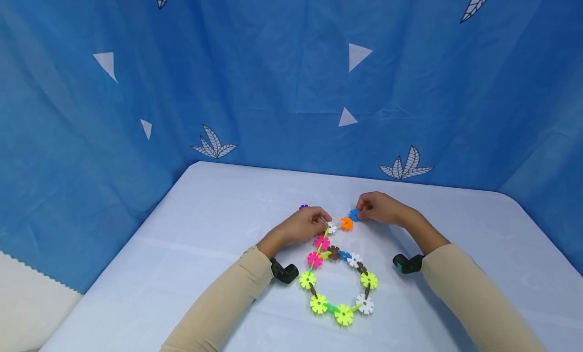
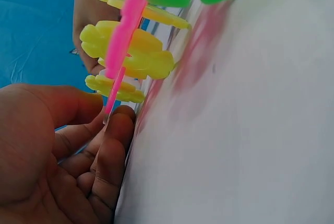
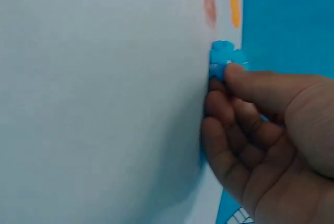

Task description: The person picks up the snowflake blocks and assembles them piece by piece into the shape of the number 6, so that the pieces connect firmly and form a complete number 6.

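Observation:
Notched plastic snowflake discs are linked into a ring with a tail running up from it. My left hand (image 1: 304, 224) pinches the tail by a white snowflake disc (image 1: 332, 228), just above a pink disc (image 1: 322, 242). In the left wrist view its thumb and fingers meet at the chain's far end, past the yellow discs (image 2: 128, 51). Between thumb and index finger, my right hand (image 1: 381, 208) holds a blue snowflake disc (image 1: 354, 215). That blue disc adjoins an orange disc (image 1: 347, 223) at the tail's end. Close over the white cloth, the right fingers curl under the thumb.
The ring's lower part, with a lime disc (image 1: 343, 315) and a white disc (image 1: 365, 304), lies nearer the body. A purple disc (image 1: 304, 207) shows partly behind the left hand. Blue curtains (image 1: 291, 89) stand behind the white-covered table (image 1: 205, 215).

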{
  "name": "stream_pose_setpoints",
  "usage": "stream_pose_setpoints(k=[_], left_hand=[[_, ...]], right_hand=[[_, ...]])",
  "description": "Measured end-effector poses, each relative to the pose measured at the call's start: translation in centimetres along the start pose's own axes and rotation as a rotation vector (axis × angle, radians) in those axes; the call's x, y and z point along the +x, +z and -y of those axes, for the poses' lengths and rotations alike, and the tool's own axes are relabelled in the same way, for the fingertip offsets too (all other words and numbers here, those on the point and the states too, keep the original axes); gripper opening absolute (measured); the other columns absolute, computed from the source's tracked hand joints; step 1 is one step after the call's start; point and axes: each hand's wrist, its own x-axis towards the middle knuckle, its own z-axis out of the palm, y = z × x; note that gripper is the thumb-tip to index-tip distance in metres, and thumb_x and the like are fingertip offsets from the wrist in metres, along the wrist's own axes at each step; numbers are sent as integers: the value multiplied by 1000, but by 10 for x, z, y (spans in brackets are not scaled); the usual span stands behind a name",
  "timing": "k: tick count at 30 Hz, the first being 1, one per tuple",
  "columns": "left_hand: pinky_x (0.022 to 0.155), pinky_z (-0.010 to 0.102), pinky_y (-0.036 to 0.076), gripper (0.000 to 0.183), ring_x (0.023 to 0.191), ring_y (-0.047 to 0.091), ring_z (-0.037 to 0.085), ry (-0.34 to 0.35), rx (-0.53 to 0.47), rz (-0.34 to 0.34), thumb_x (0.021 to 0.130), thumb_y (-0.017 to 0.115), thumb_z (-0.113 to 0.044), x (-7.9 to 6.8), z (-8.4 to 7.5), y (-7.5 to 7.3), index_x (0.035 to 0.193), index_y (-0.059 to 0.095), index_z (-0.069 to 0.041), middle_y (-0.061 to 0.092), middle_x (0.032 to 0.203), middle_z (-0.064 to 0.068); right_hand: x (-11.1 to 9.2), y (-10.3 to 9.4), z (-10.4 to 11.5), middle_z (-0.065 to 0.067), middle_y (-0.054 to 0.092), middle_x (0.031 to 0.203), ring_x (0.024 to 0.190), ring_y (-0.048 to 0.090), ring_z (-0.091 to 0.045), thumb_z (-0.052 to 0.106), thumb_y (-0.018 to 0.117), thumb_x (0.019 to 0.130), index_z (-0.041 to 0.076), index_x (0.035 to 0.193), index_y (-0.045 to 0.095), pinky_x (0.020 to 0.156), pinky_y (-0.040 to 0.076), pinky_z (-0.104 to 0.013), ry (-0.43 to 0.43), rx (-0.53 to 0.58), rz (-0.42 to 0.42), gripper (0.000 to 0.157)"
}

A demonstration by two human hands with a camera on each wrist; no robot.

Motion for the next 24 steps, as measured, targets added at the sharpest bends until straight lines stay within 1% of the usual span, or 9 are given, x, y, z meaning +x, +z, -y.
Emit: stream_pose_setpoints(k=[4, 11, 18, 21, 24], left_hand=[[81, 32, 49, 19, 81, 60, 17, -4, 8, 0, 101, 56, -11, 0, 2, 0, 115, 68, -11, 66, 91, 2], [82, 33, 49, 19, 81, 59, 17, 4, 11, 3, 101, 56, -12, 1, 3, -1, 115, 68, -12, 66, 91, 2], [81, 33, 49, 19, 82, 61, 17, 6, 31, -2, 102, 56, -13, 1, 2, -1, 116, 68, -12, 66, 91, 1], [78, 31, 49, 21, 80, 60, 16, 14, 56, -1, 103, 57, -13, 1, 3, -1, 119, 69, -14, 65, 92, 0], [76, 30, 49, 24, 80, 59, 15, 34, 102, -3, 103, 57, -14, 2, 3, 0, 123, 71, -16, 65, 93, -2]], right_hand=[[-13, 3, 5, -3, 58, 79, 76, 52, -21, 7, 71, 94, 7, 95, 62, 67, 45, -33, -5, -57, 17, 9], [-32, 12, 14, -3, 56, 78, 75, 51, -21, 6, 72, 93, 9, 92, 60, 64, 44, -33, -8, -87, -17, 13], [-36, 20, 16, -2, 55, 77, 74, 52, -20, 4, 71, 92, 10, 90, 60, 63, 45, -32, -48, -107, -51, 13], [-35, 23, 16, -2, 56, 77, 75, 52, -20, 5, 71, 92, 10, 90, 60, 64, 46, -33, -36, -115, -66, 13], [-36, 26, 14, -2, 56, 77, 74, 52, -20, 5, 72, 92, 10, 90, 59, 63, 47, -33, -31, -121, -85, 14]])
